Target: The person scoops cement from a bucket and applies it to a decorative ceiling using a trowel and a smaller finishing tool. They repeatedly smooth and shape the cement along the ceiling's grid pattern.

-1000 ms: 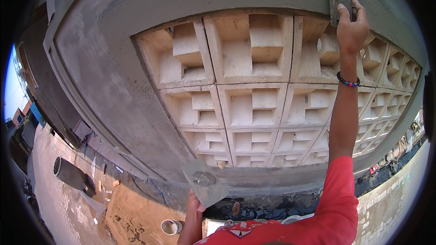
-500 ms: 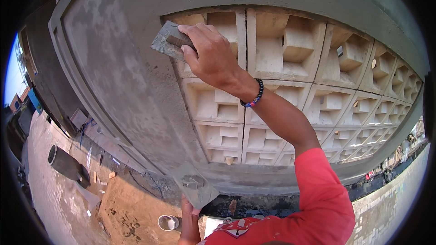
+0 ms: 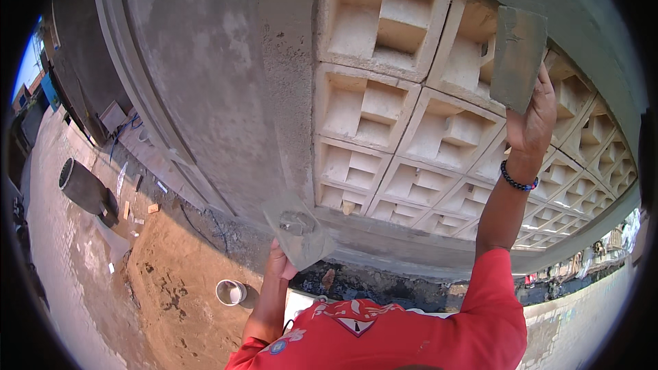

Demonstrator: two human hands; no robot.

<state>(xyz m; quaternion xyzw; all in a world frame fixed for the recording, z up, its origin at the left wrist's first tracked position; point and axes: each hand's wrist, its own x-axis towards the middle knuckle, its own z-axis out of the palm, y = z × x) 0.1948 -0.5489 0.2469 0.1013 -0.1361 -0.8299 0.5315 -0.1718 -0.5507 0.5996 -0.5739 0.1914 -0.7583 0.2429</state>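
- Right hand (image 3: 534,120): fingers clamped on plastering trowel (image 3: 519,58), raised before pale breeze-block screen (image 3: 445,130).
- Left hand (image 3: 278,262): fingers clamped on mortar board (image 3: 310,248), held low; grey mortar (image 3: 296,223) on its face.

Right grip (image 3: 534,123) and trowel (image 3: 519,58) back rightward, flat underside now in view.

From mid-view, at two o'clock, the float (image 3: 519,58) is held in the right hand (image 3: 533,120), before the block screen (image 3: 449,127); at seven, the flat board (image 3: 299,229) is held in the left hand (image 3: 279,260), and the bucket (image 3: 221,293) is set on sand (image 3: 164,253) farther out.
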